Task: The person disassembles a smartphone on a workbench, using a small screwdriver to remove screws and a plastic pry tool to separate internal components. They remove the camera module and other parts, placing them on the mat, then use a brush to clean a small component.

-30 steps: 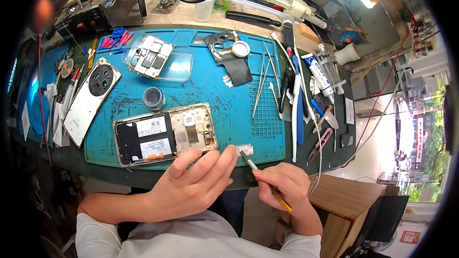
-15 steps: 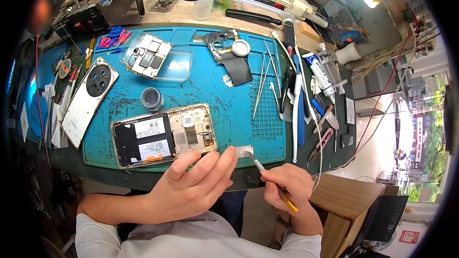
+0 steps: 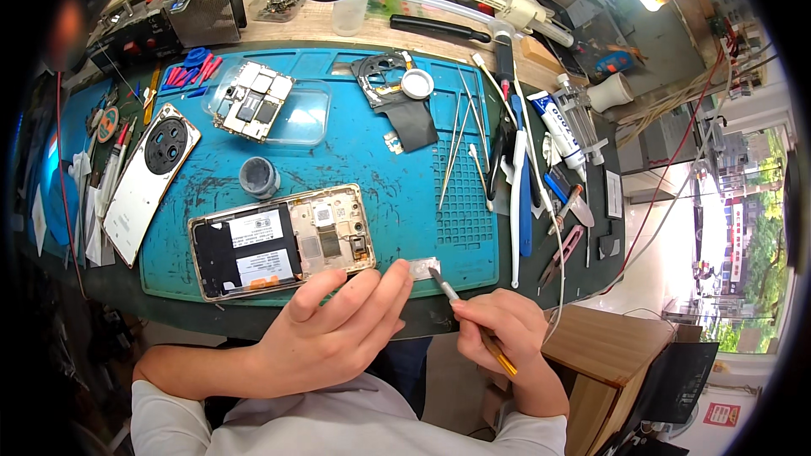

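Observation:
My left hand [image 3: 334, 325] rests at the near edge of the blue work mat [image 3: 380, 177], its fingertips pressing on a small silver metal piece [image 3: 423, 268]. My right hand [image 3: 500, 329] grips a thin tool with a yellow handle [image 3: 469, 317], and its metal tip touches that silver piece. Just left of my fingers lies an opened phone body [image 3: 279, 241] with its battery and inner parts showing.
A white phone back cover [image 3: 149, 177] lies at the left. A circuit board [image 3: 253, 104] sits on a clear tray, with a small round pot [image 3: 258, 176] below it. Tweezers [image 3: 460, 148], blue tools [image 3: 521, 186] and tubes [image 3: 557, 122] lie at the right. A wooden stool [image 3: 604, 363] stands lower right.
The tool tip has stayed on the silver piece while my right hand shifted slightly. My left hand's fingers have barely moved.

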`<control>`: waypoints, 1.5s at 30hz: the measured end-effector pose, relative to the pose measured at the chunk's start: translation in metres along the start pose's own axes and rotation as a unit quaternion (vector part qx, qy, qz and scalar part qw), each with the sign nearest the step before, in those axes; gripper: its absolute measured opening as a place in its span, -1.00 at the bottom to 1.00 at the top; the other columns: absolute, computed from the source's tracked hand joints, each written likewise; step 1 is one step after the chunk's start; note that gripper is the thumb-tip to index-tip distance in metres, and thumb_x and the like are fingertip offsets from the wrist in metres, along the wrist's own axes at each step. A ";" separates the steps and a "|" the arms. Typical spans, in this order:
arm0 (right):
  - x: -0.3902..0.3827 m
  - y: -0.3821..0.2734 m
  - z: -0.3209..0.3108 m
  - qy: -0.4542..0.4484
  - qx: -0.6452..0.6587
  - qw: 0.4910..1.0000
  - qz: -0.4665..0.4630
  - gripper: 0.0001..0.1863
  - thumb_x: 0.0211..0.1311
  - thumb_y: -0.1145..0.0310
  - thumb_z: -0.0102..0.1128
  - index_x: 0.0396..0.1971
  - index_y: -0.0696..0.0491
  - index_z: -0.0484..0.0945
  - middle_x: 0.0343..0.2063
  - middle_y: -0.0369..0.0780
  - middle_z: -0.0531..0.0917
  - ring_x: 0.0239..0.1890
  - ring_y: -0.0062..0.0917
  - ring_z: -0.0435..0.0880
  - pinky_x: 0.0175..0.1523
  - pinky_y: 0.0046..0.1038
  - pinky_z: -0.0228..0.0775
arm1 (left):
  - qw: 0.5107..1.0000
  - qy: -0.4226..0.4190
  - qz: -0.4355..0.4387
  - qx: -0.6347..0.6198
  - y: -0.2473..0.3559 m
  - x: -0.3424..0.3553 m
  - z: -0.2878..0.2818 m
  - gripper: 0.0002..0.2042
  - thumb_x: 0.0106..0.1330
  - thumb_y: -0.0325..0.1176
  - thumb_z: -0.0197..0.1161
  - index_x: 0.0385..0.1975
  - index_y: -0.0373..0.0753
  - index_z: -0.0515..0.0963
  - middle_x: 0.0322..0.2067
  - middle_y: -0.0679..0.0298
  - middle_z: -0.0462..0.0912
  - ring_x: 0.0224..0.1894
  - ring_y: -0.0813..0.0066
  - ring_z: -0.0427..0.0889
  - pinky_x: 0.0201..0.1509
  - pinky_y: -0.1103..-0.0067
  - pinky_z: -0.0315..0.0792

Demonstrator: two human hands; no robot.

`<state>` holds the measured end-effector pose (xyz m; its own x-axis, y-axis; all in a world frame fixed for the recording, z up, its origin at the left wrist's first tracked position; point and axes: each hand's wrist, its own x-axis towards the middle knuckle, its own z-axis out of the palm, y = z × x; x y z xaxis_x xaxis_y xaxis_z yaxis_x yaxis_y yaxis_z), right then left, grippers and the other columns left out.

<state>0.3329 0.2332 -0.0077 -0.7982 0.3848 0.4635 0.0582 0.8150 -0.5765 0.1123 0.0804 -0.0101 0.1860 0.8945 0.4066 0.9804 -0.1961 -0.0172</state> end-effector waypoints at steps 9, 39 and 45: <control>-0.002 0.000 -0.002 0.005 0.006 1.000 0.003 -0.57 -0.08 0.75 0.42 -0.11 0.17 0.75 -0.44 -0.20 0.76 -0.50 -0.42 0.74 -0.37 -0.49 0.57 | 1.000 0.002 0.001 -0.010 -0.001 0.000 0.000 -0.55 0.22 -0.20 0.41 0.09 -0.26 0.74 0.24 0.27 0.67 0.18 0.47 0.48 0.35 0.35 0.13; 0.013 0.003 -0.006 -0.035 0.092 0.994 0.042 -0.58 -0.09 0.75 0.41 -0.14 0.14 0.79 -0.44 -0.19 0.79 -0.45 -0.42 0.78 -0.37 -0.50 0.59 | 0.999 0.040 -0.011 -0.016 0.000 -0.003 0.003 -0.67 0.27 -0.26 0.38 -0.03 -0.25 0.78 0.14 0.27 0.76 0.05 0.50 0.57 0.27 0.42 0.23; 0.014 0.003 -0.005 -0.044 0.093 0.994 0.039 -0.59 -0.08 0.73 0.42 -0.14 0.13 0.79 -0.43 -0.19 0.79 -0.46 -0.42 0.77 -0.37 -0.51 0.58 | 0.998 0.051 -0.019 -0.023 0.000 -0.003 0.004 -0.70 0.27 -0.26 0.37 -0.06 -0.25 0.78 0.12 0.28 0.77 0.03 0.50 0.59 0.26 0.42 0.24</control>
<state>0.3255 0.2433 0.0003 -0.8456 0.3970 0.3568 0.0164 0.6875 -0.7260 0.1119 0.0796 -0.0149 0.1380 0.8564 0.4976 0.9823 -0.1827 0.0419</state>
